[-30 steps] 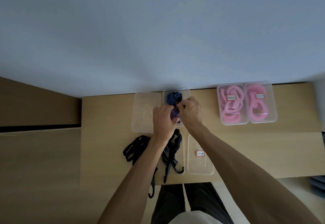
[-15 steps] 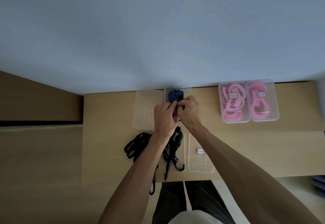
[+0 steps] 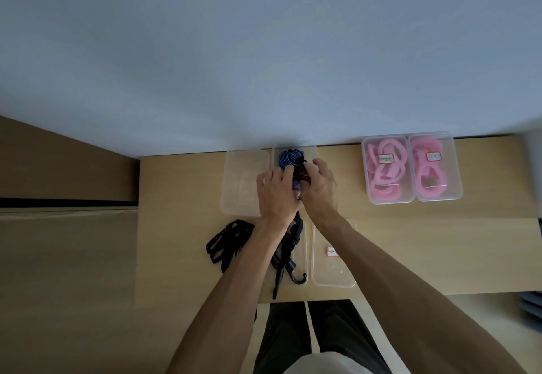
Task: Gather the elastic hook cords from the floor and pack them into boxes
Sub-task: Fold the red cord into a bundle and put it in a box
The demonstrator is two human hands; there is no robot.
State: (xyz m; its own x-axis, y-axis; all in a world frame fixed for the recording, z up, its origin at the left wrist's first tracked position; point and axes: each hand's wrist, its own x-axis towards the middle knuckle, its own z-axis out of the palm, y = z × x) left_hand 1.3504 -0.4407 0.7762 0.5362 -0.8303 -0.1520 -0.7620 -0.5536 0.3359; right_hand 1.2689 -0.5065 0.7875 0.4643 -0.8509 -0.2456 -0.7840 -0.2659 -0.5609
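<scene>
Black hook cords (image 3: 227, 240) lie nearest on the counter (image 3: 181, 185), beyond them left hand (image 3: 277, 193) and right hand (image 3: 318, 187) each grip a dark striped cord (image 3: 302, 175) over a clear box (image 3: 294, 153) holding a blue cord (image 3: 289, 158).

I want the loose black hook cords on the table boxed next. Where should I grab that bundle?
Grip the black hook cord bundle at its bunched middle, from above on the left; loops splay there, and its hooks are hidden under the left hand's forearm.
</scene>
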